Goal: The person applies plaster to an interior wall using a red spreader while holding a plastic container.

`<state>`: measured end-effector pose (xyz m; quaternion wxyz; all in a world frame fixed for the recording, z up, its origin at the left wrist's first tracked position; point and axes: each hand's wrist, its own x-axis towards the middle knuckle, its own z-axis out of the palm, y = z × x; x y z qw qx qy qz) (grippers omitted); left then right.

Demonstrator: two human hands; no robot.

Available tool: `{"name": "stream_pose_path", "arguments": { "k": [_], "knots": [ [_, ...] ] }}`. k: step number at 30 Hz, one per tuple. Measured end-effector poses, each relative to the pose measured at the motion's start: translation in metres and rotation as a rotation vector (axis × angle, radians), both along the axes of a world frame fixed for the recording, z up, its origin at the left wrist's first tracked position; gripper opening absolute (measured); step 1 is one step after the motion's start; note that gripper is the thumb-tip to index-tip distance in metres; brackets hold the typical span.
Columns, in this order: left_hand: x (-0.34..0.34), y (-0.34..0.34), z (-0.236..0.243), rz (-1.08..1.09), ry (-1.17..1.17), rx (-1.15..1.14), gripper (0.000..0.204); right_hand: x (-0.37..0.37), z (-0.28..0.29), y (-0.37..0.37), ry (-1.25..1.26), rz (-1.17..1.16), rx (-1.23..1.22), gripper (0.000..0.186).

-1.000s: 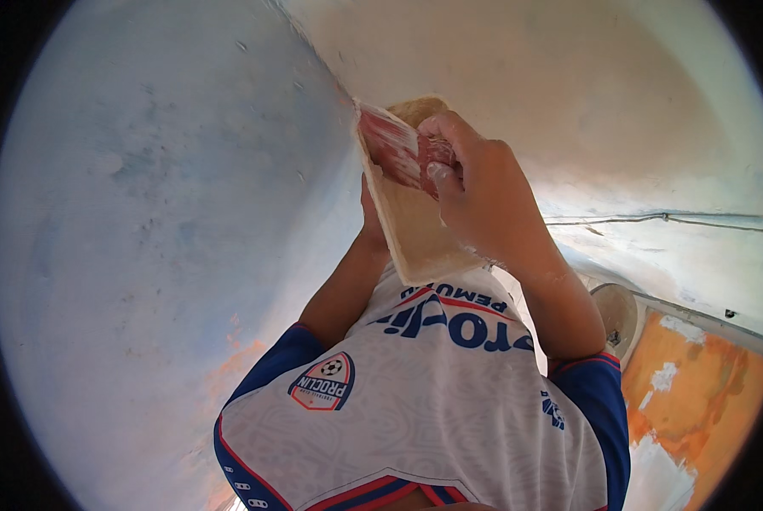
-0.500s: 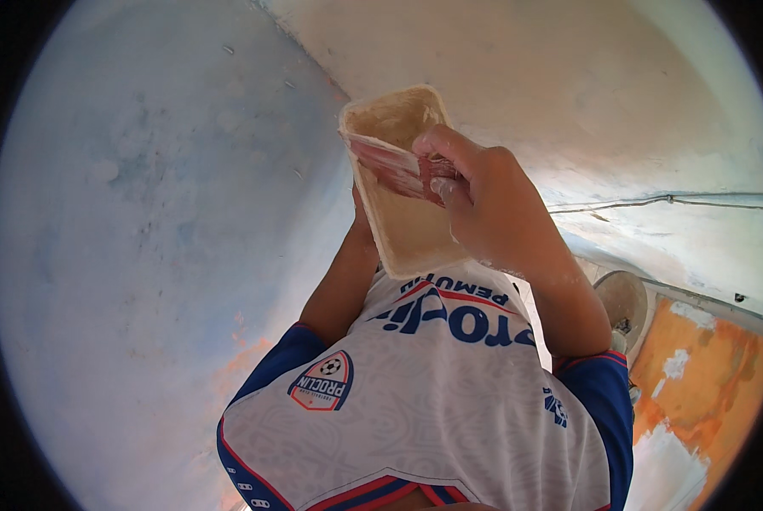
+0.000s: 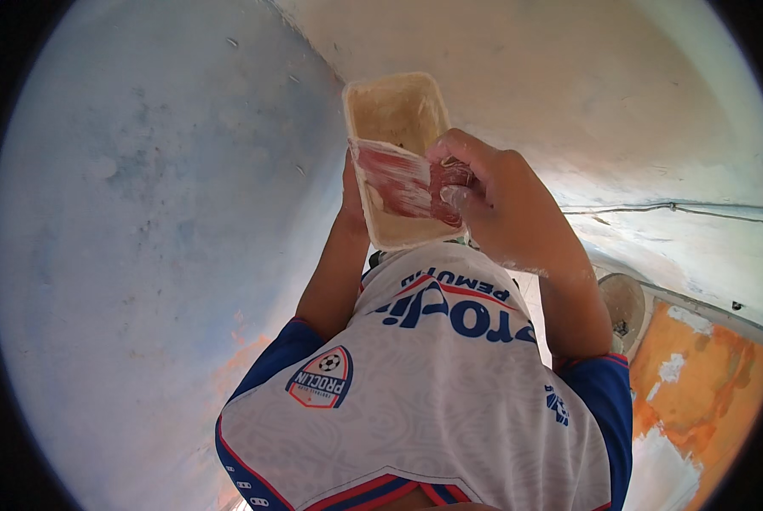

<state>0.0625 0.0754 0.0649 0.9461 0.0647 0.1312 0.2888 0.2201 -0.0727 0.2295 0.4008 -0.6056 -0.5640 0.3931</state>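
A cream rectangular plastic tub point(image 3: 394, 106), smeared with pale residue, is held up in front of my chest. My left hand point(image 3: 352, 194) supports it along its left side, most of the fingers hidden behind the tub. Pinched in my right hand point(image 3: 499, 192) is a flat reddish putty spreader point(image 3: 391, 177), streaked with white paste. Its blade lies across the tub's opening, the far edge by the left rim. White smears mark my right fingers and wrist.
A patchy bluish wall point(image 3: 100, 255) rises at the left, meeting a beige wall point(image 3: 518, 60) in a corner ahead. A thin cable point(image 3: 671, 207) runs along the right wall. Low at the right are a shoe point(image 3: 622, 311) and an orange surface with white patches point(image 3: 696, 366).
The tub has shifted slightly away and tilted. My right hand has moved a little right and turned the spreader, so more of its streaked face shows.
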Motion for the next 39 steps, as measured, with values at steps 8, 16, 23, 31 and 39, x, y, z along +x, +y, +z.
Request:
{"name": "stream_pose_path", "arguments": {
  "k": [8,16,23,31,39],
  "knots": [
    [-0.008,0.006,-0.03,-0.096,-0.114,0.223,0.068,0.023,-0.031,0.009,0.283,-0.025,-0.078,0.03],
    [-0.005,0.012,-0.026,-0.132,-0.016,0.259,0.072,0.039,-0.039,0.013,0.545,0.004,-0.104,0.036],
    [-0.004,0.01,-0.037,-0.113,0.003,0.278,0.073,0.058,-0.043,0.005,0.513,-0.08,-0.075,0.038],
    [0.005,0.014,-0.023,0.082,-0.032,0.433,0.069,0.025,-0.027,-0.002,0.013,-0.139,0.124,0.039],
    [0.015,0.02,-0.019,0.188,-0.019,0.502,0.068,0.014,-0.03,0.01,-0.111,-0.103,0.009,0.037]
  ]
}}
